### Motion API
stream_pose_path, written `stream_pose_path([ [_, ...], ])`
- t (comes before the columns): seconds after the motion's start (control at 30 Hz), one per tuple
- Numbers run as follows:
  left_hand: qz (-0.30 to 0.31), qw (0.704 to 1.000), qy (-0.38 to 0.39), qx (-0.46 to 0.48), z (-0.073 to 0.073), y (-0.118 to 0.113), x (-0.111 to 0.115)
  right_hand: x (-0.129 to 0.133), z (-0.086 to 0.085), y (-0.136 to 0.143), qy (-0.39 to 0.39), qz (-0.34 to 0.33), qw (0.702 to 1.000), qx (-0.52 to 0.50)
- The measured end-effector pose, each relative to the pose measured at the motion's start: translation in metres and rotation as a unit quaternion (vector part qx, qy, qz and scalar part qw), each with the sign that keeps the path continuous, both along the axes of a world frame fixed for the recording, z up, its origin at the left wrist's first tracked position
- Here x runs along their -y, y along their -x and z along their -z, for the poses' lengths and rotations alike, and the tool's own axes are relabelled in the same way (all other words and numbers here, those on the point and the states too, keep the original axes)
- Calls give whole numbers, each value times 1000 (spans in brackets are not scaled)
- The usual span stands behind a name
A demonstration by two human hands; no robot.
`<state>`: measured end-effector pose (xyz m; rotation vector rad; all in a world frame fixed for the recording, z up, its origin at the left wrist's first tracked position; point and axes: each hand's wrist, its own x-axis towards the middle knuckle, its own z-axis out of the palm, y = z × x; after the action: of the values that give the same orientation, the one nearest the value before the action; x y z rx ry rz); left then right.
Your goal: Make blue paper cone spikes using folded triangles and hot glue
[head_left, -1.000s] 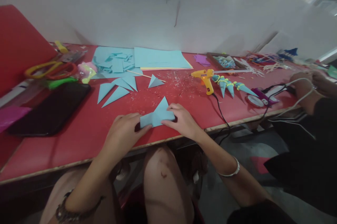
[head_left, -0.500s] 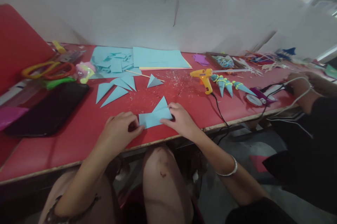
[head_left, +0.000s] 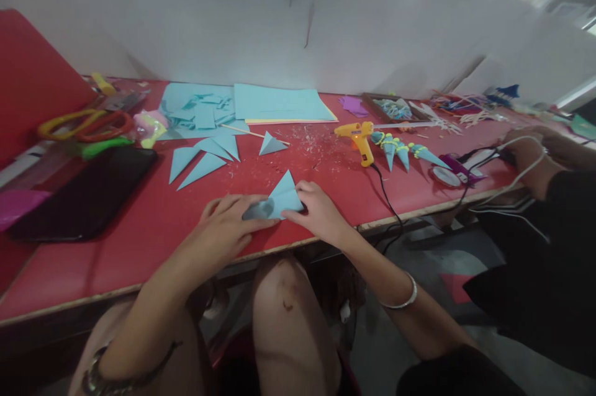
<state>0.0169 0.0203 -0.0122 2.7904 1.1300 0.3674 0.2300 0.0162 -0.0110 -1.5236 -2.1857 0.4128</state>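
A folded piece of light blue paper [head_left: 285, 201] lies at the table's near edge, one pointed corner standing up away from me. My right hand [head_left: 319, 213] pinches its right end between thumb and fingers. At the left end, my left hand [head_left: 226, 222] has its fingers behind the paper and its thumb in front; that end curls up and looks shaded. The fingertips there are partly hidden. Beyond the hands sit a small blue paper cone [head_left: 271, 144] with a thin wooden stick [head_left: 251, 131] and several flat blue paper pieces [head_left: 202, 169].
A yellow glue gun [head_left: 358, 138] stands right of centre, its black cord running over the edge. Decorated blue cones [head_left: 390, 151] lie beside it. A black phone [head_left: 88, 191] and scissors [head_left: 102, 125] are on the left. Another person's arm [head_left: 531, 160] rests at far right.
My left hand has moved right and its fingers have reached over the paper's left end, which now curls upward. My right hand keeps its pinch in nearly the same place.
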Motion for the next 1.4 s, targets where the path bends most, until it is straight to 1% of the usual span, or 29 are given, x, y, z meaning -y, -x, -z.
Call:
stream_pose_path([
  [0.13,-18,1000,-13,10,-3,6,2,0,-1,1,2,4,1000,5],
  [0.23,-29,999,-15,5,-1,17,4,1,-2,1,11,8,1000,14],
  [0.3,-28,1000,-10,5,2,25,6,2,-1,1,6,20,1000,1],
  [0.43,-44,999,-11,26,8,38,12,4,1,1,-25,47,998,-37],
  [0.53,-47,999,-8,24,10,43,14,10,0,3,-76,44,996,9],
  [0.6,-40,999,-5,24,10,44,14,15,-1,6,-122,16,990,67],
  [0.7,-36,999,-3,24,9,43,14,23,-1,11,-170,-75,972,146],
  [0.77,-35,999,0,21,7,42,14,25,0,12,-179,-126,960,174],
  [0.8,-37,999,-1,20,7,41,14,26,1,12,-176,-140,957,181],
  [0.9,-39,999,-5,22,6,41,16,25,2,7,-159,-154,957,188],
  [1.0,-39,999,-7,33,6,42,16,26,3,-4,-150,-149,960,183],
  [1.17,-52,998,-10,45,4,41,17,35,1,-22,-147,-106,967,182],
  [1.4,-53,998,-10,44,4,41,17,42,-8,-29,-100,-69,978,170],
])
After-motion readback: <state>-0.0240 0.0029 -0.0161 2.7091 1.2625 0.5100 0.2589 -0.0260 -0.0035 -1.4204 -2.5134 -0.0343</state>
